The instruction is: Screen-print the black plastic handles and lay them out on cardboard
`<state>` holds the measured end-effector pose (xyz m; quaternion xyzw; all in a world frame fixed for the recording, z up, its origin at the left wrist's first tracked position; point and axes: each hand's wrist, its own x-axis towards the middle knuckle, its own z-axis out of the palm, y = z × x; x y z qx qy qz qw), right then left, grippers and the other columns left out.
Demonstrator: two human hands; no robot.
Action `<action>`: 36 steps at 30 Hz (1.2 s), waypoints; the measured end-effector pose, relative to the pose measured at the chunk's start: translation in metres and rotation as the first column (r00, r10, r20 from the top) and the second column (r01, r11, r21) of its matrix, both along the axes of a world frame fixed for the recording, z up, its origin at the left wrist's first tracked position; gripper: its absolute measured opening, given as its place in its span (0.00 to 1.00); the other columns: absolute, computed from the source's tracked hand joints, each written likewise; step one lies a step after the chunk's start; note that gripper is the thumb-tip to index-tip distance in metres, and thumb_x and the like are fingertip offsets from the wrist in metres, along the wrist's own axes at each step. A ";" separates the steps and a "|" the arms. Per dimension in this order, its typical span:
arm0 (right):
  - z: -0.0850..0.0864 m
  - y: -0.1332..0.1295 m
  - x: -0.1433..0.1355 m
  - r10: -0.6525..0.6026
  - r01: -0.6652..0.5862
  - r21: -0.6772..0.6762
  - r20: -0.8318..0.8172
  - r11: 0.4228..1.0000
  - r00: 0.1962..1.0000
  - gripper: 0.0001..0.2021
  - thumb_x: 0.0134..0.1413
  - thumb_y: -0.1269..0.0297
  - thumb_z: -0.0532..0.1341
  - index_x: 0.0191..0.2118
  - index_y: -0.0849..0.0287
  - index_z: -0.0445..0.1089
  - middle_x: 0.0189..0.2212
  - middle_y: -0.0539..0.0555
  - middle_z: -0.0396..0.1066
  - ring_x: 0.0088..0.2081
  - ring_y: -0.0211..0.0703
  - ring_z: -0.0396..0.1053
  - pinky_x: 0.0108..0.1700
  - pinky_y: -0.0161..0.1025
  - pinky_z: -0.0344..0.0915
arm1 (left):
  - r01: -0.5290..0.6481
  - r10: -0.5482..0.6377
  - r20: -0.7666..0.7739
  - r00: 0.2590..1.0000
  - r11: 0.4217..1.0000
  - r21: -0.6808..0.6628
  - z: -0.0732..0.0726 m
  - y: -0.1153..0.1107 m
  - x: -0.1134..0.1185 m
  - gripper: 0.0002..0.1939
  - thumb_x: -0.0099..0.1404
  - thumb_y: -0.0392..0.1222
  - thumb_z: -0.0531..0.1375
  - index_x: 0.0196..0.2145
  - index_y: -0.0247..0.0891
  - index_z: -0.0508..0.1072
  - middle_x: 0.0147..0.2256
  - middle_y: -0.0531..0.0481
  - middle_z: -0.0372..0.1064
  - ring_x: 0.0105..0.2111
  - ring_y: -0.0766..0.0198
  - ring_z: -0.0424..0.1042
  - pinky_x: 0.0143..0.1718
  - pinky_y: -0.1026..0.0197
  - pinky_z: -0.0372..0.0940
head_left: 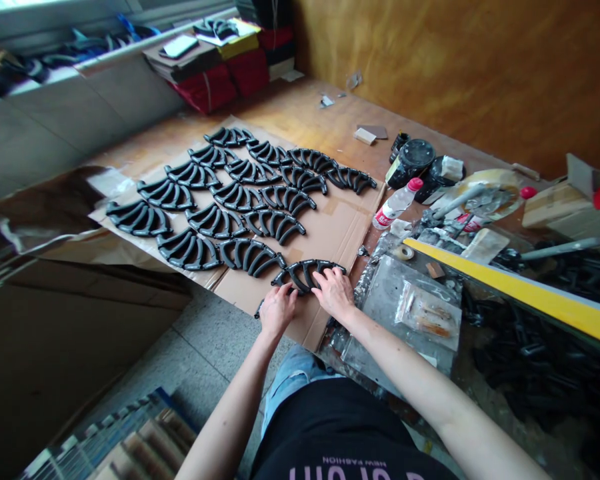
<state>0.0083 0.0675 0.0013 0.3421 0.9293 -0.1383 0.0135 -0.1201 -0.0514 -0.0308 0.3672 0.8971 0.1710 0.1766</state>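
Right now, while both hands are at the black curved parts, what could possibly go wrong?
A dark end beside the left hand lies close to the near edge of the cardboard; a careless push might send it to the floor.
The neighbouring black parts lie close by, so a bump could shift them.
The red-capped bottle is beside the cardboard's right edge; a wide swing of the right hand might knock it.

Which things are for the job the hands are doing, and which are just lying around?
Seems part of the job:
left hand and right hand
black ribbed piece at the hands
other black pieces laid out in rows
cardboard sheet underneath

Probably just lying about:
red-capped bottle
red bundles
red round thing
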 end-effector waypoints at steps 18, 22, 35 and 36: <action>-0.008 -0.009 -0.035 -0.159 0.153 -0.077 -0.072 0.985 0.985 0.18 0.52 0.52 0.65 0.48 0.52 0.71 0.52 0.56 0.67 0.57 0.60 0.56 0.56 0.58 0.55 | 0.235 -0.246 -0.094 0.965 0.965 -0.116 0.016 -0.045 0.017 0.23 0.71 0.49 0.47 0.57 0.41 0.69 0.39 0.41 0.78 0.38 0.56 0.78 0.36 0.62 0.66; 0.005 0.048 -0.051 -0.233 0.231 -0.027 -0.172 0.972 0.957 0.19 0.52 0.52 0.65 0.48 0.52 0.71 0.52 0.55 0.67 0.55 0.56 0.57 0.56 0.53 0.56 | 0.293 -0.306 0.010 0.952 0.902 -0.317 0.002 -0.068 0.026 0.25 0.71 0.47 0.46 0.61 0.38 0.65 0.31 0.39 0.78 0.31 0.50 0.78 0.29 0.60 0.64; -0.028 0.220 -0.101 -0.487 0.487 0.054 -0.020 0.872 0.873 0.19 0.55 0.50 0.62 0.49 0.53 0.71 0.53 0.59 0.65 0.54 0.59 0.58 0.49 0.54 0.58 | 0.446 -0.436 0.123 0.892 0.892 -0.075 -0.022 -0.009 0.014 0.15 0.70 0.43 0.47 0.39 0.48 0.73 0.36 0.45 0.75 0.38 0.59 0.75 0.36 0.61 0.65; -0.030 0.224 -0.106 -0.503 0.503 0.040 -0.006 0.863 0.864 0.20 0.55 0.50 0.62 0.50 0.53 0.71 0.53 0.60 0.64 0.54 0.59 0.58 0.49 0.54 0.59 | 0.450 -0.442 0.122 0.889 0.892 -0.049 -0.029 -0.007 0.013 0.14 0.70 0.43 0.47 0.39 0.49 0.73 0.36 0.45 0.75 0.37 0.59 0.75 0.36 0.61 0.66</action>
